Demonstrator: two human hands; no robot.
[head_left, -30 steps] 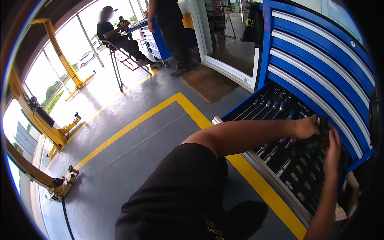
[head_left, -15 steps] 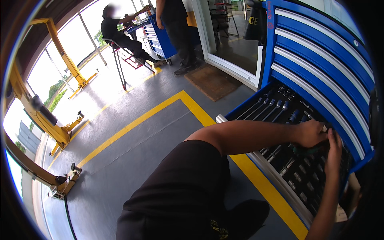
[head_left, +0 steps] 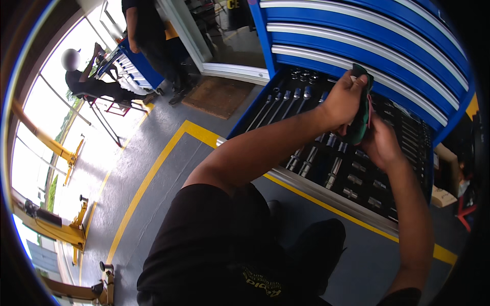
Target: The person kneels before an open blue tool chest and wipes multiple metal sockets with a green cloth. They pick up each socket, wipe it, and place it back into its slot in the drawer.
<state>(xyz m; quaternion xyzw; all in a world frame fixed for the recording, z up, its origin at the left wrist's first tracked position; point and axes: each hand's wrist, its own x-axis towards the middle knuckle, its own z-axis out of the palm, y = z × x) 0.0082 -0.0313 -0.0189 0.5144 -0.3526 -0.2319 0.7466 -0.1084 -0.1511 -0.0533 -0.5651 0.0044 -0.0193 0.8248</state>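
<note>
A dark green rag (head_left: 361,131) with a pinkish part is held up over the open tool drawer (head_left: 319,189). My left hand (head_left: 343,104) is closed on its near left side, thumb along the upper part. From the right, my right hand (head_left: 383,143) grips the rag's lower part, with its fingertips partly hidden behind the cloth. Whether anything is wrapped inside cannot be made out. Below the hands, the drawer's black foam tray holds wrenches (head_left: 287,102) on the left, plus sockets (head_left: 356,179) and other small tools.
The blue tool cabinet (head_left: 352,35) with silver drawer handles rises behind the drawer. A cardboard box (head_left: 445,196) sits to its right. A brown mat (head_left: 217,97) lies by the glass door. Two people are farther off, near another blue cabinet (head_left: 143,66). Yellow lift posts (head_left: 56,148) stand at left.
My view has swung toward the right, bringing the drawer nearer the middle. Both hands have lifted the rag higher, and it now hangs upright and shows clearly between them.
</note>
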